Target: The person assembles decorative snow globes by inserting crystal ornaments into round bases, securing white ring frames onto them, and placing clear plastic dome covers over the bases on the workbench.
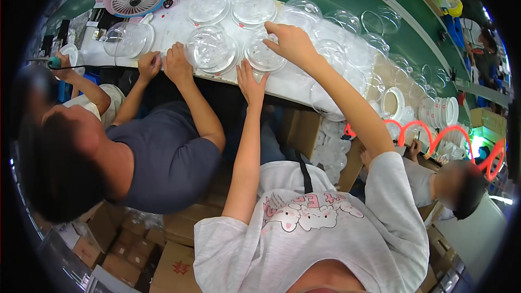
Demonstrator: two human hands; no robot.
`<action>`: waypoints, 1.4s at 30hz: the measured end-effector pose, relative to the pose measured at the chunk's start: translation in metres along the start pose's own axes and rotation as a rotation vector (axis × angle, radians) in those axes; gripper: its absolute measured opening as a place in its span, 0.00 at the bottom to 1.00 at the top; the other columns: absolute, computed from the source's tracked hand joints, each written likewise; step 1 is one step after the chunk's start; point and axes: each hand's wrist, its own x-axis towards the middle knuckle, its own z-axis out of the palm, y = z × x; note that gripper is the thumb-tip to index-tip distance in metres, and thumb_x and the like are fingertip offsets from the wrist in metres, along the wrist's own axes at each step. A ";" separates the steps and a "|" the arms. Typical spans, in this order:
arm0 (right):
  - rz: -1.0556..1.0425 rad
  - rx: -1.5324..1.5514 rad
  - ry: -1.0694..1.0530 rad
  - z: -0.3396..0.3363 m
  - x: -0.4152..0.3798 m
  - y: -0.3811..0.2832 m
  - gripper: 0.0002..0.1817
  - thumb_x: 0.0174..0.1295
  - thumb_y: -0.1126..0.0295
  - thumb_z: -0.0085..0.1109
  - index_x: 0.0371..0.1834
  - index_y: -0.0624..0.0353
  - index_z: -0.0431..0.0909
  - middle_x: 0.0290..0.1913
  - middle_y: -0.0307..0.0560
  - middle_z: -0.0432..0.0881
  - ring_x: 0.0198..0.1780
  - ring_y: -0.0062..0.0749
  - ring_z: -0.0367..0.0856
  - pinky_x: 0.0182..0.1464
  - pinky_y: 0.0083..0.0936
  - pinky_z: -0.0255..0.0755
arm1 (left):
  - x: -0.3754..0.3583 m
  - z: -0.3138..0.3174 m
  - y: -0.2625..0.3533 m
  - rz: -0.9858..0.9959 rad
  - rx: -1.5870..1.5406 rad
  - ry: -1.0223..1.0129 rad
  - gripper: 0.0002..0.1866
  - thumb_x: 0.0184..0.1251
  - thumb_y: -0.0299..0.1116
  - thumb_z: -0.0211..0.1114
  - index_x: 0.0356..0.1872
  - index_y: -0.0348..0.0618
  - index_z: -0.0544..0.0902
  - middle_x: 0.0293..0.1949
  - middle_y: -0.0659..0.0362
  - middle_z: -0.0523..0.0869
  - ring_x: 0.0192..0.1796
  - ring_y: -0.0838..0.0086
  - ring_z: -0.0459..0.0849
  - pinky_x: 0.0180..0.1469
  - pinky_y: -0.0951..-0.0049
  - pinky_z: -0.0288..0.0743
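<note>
A clear plastic dome on a round white base (265,59) sits in front of me on the white worktable. My left hand (251,82) is at the table's front edge beside this base, its fingers stretched out and the thumb apart. Over the right side of the same dome reaches my right hand (293,44), thumb and index finger spread apart at its upper part. Another domed piece (213,51) stands just to the left, and one more clear dome (253,2) on a white base is behind.
A co-worker's hands (176,65) rest at the table edge to my left. At the back left stands a pink fan (135,0). Many clear domes (344,21) and stacked white rings (437,111) fill the right side. A red coiled hose (423,125) hangs near another person.
</note>
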 end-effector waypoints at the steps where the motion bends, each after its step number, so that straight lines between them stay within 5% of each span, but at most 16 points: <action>1: 0.023 0.007 -0.007 0.000 -0.001 0.000 0.14 0.52 0.62 0.60 0.37 0.54 0.69 0.29 0.49 0.80 0.31 0.47 0.80 0.29 0.38 0.73 | 0.001 0.001 0.000 0.006 0.009 -0.002 0.43 0.48 0.47 0.69 0.63 0.34 0.62 0.64 0.48 0.65 0.67 0.49 0.57 0.67 0.56 0.52; 3: 0.066 0.021 -0.024 0.001 -0.003 -0.003 0.14 0.53 0.62 0.60 0.36 0.54 0.68 0.35 0.48 0.82 0.34 0.47 0.80 0.31 0.38 0.73 | 0.000 0.000 0.000 0.012 0.011 -0.008 0.43 0.49 0.47 0.69 0.63 0.34 0.62 0.64 0.47 0.65 0.67 0.49 0.57 0.67 0.57 0.52; 9: 0.205 -0.049 0.069 -0.003 -0.021 -0.019 0.24 0.53 0.54 0.62 0.43 0.59 0.68 0.32 0.51 0.80 0.32 0.47 0.80 0.31 0.35 0.73 | -0.001 -0.003 0.006 0.001 -0.011 -0.027 0.43 0.50 0.45 0.69 0.64 0.35 0.60 0.64 0.43 0.63 0.67 0.49 0.57 0.66 0.57 0.53; 12: 0.485 0.201 0.157 -0.016 -0.050 -0.034 0.27 0.52 0.54 0.64 0.47 0.61 0.67 0.30 0.51 0.78 0.27 0.39 0.79 0.30 0.30 0.72 | -0.011 0.002 -0.010 -0.098 -0.112 0.073 0.38 0.50 0.38 0.70 0.61 0.33 0.63 0.57 0.42 0.67 0.60 0.50 0.64 0.62 0.59 0.58; 14: 0.615 0.466 0.333 0.023 -0.086 -0.020 0.28 0.52 0.61 0.64 0.51 0.63 0.64 0.27 0.48 0.76 0.26 0.36 0.78 0.29 0.31 0.71 | -0.014 -0.003 -0.016 -0.224 -0.192 0.282 0.36 0.48 0.31 0.71 0.58 0.32 0.64 0.50 0.44 0.69 0.54 0.53 0.68 0.57 0.61 0.63; 15: 0.662 0.638 0.323 0.039 -0.102 -0.020 0.28 0.51 0.68 0.63 0.53 0.64 0.62 0.33 0.50 0.77 0.28 0.35 0.78 0.32 0.29 0.72 | -0.016 -0.009 -0.018 -0.298 -0.223 0.440 0.35 0.47 0.27 0.71 0.57 0.32 0.65 0.46 0.46 0.69 0.50 0.57 0.70 0.54 0.63 0.66; 16: 0.750 0.738 0.232 0.063 -0.115 -0.013 0.33 0.50 0.73 0.61 0.59 0.66 0.56 0.44 0.59 0.74 0.41 0.42 0.78 0.42 0.31 0.73 | -0.008 -0.026 -0.008 -0.395 -0.198 0.459 0.38 0.44 0.25 0.73 0.58 0.32 0.62 0.44 0.48 0.66 0.47 0.60 0.69 0.51 0.66 0.68; 20: 0.790 0.535 0.228 0.145 -0.121 0.031 0.45 0.45 0.80 0.56 0.69 0.64 0.45 0.64 0.65 0.59 0.58 0.53 0.69 0.56 0.34 0.67 | 0.019 -0.032 -0.026 -0.445 0.000 0.492 0.48 0.39 0.36 0.77 0.61 0.33 0.58 0.50 0.43 0.64 0.52 0.50 0.66 0.54 0.56 0.63; 25: 0.634 0.558 0.254 0.142 -0.104 0.036 0.41 0.42 0.82 0.52 0.66 0.66 0.52 0.60 0.65 0.64 0.61 0.55 0.63 0.63 0.36 0.58 | 0.030 -0.029 -0.047 -0.540 0.017 0.430 0.49 0.40 0.42 0.77 0.61 0.31 0.59 0.52 0.41 0.66 0.54 0.46 0.65 0.56 0.53 0.61; 31: 0.641 0.622 0.191 0.143 -0.099 0.023 0.41 0.39 0.85 0.49 0.65 0.66 0.55 0.57 0.66 0.68 0.57 0.58 0.67 0.59 0.39 0.63 | 0.039 -0.008 -0.065 -0.616 0.000 0.784 0.27 0.48 0.40 0.73 0.38 0.33 0.68 0.38 0.44 0.70 0.41 0.51 0.71 0.43 0.53 0.66; 32: 0.623 0.600 0.219 0.152 -0.096 0.017 0.42 0.38 0.85 0.47 0.66 0.65 0.55 0.54 0.66 0.71 0.56 0.57 0.69 0.58 0.38 0.64 | 0.035 -0.008 -0.060 -0.610 -0.069 0.770 0.18 0.54 0.33 0.67 0.36 0.33 0.68 0.37 0.43 0.69 0.36 0.54 0.72 0.39 0.57 0.68; 36: 0.727 0.585 0.232 0.148 -0.084 -0.005 0.43 0.37 0.84 0.48 0.67 0.65 0.53 0.46 0.68 0.74 0.48 0.60 0.71 0.53 0.43 0.65 | -0.014 -0.004 -0.047 -0.630 -0.311 0.572 0.11 0.61 0.28 0.57 0.41 0.32 0.71 0.37 0.49 0.74 0.37 0.63 0.75 0.42 0.67 0.71; 40: 0.750 0.632 0.100 0.134 -0.091 -0.001 0.40 0.40 0.84 0.47 0.66 0.69 0.52 0.45 0.70 0.74 0.48 0.62 0.70 0.51 0.45 0.64 | -0.058 -0.006 -0.027 -0.561 -0.370 0.233 0.11 0.61 0.25 0.53 0.45 0.32 0.72 0.40 0.50 0.74 0.41 0.66 0.75 0.46 0.69 0.70; 42: 0.761 0.541 0.260 0.144 -0.100 -0.005 0.38 0.43 0.84 0.45 0.65 0.70 0.53 0.43 0.69 0.74 0.46 0.61 0.71 0.49 0.45 0.65 | -0.066 -0.009 -0.021 -0.514 -0.358 0.133 0.11 0.60 0.24 0.53 0.44 0.32 0.72 0.42 0.51 0.74 0.42 0.65 0.75 0.48 0.69 0.70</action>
